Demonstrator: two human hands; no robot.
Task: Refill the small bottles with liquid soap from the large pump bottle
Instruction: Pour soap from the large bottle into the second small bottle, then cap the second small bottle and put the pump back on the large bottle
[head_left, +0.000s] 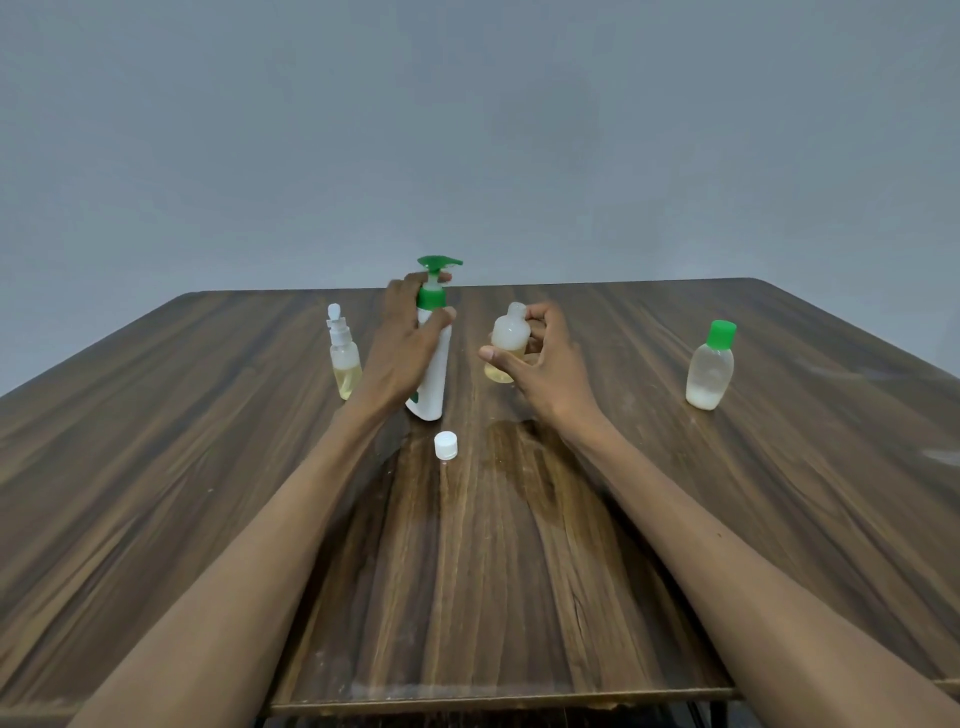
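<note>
Right now the tall white plastic pump bottle with a green pump head (434, 358) stands upright near the table's middle, the left hand (402, 345) wrapped round its neck, probably to steady it for pumping. Just beside it the right hand (543, 358) grips a small round translucent bottle (508, 340), uncapped, yellowish soap low inside, held off the table below and to the side of the spout, likely to catch the soap. Its white ribbed screw cap (446, 446) lies nearer the person. A slim clear spray bottle (344, 353) stands left, a green-capped clear flask (710, 366) well apart on the right. Everything sits on a dark wood-grain table (519, 597) against a plain grey wall (467, 130)
</note>
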